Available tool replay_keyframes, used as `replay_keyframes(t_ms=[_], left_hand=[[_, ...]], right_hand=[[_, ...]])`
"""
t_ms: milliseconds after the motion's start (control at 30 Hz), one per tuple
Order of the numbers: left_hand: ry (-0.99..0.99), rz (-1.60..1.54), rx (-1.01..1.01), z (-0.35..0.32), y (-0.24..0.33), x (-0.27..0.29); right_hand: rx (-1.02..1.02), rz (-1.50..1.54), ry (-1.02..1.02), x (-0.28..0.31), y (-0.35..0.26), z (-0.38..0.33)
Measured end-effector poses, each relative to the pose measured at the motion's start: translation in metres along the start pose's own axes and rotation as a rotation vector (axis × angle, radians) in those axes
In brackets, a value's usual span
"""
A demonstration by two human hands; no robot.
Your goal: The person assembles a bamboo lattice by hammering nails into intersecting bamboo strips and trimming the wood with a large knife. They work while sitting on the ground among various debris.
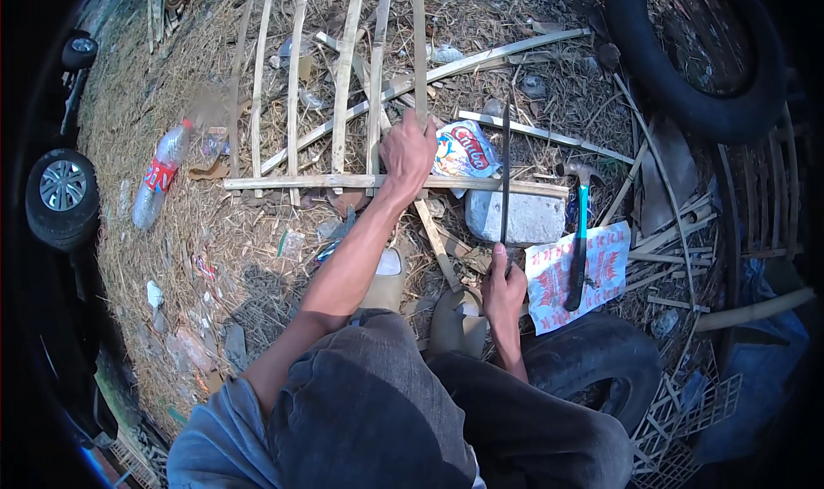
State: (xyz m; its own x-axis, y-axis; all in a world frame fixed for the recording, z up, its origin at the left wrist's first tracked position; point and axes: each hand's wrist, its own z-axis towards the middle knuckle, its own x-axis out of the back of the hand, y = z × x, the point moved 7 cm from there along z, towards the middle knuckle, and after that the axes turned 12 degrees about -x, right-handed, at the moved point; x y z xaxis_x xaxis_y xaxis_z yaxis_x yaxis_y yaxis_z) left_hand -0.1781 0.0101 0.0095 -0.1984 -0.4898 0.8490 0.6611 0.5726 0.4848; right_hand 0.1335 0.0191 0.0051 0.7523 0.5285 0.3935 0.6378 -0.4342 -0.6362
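My left hand [408,154] is closed around an upright bamboo slat [420,68], just above the crosspiece [300,182] of a ladder-like bamboo frame. In my right hand [503,287] is a machete [505,167], its long dark blade seen nearly edge-on and pointing away from me. The blade passes over the right end of the crosspiece, which lies across a pale concrete block [528,217]; whether they touch I cannot tell. A claw hammer [581,231] with a teal and black handle lies right of the block, partly on a printed paper sheet [549,287].
A tyre [631,352] lies beside my right leg, another tyre [627,51] at far right. Loose bamboo strips [549,137] and a crumpled plastic packet [468,148] lie beyond the block. A plastic bottle [163,176] rests on dry grass at left, near a vehicle wheel [62,188].
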Motion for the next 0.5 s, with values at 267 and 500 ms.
replay_keyframes(t_ms=[267,500], left_hand=[[0.257,-0.325,-0.201,0.007,0.035,0.017],[0.251,-0.528,-0.289,0.001,0.059,0.023]], right_hand=[[-0.065,0.155,-0.045,0.005,-0.013,0.01],[-0.01,0.196,0.014,0.02,-0.004,0.007]])
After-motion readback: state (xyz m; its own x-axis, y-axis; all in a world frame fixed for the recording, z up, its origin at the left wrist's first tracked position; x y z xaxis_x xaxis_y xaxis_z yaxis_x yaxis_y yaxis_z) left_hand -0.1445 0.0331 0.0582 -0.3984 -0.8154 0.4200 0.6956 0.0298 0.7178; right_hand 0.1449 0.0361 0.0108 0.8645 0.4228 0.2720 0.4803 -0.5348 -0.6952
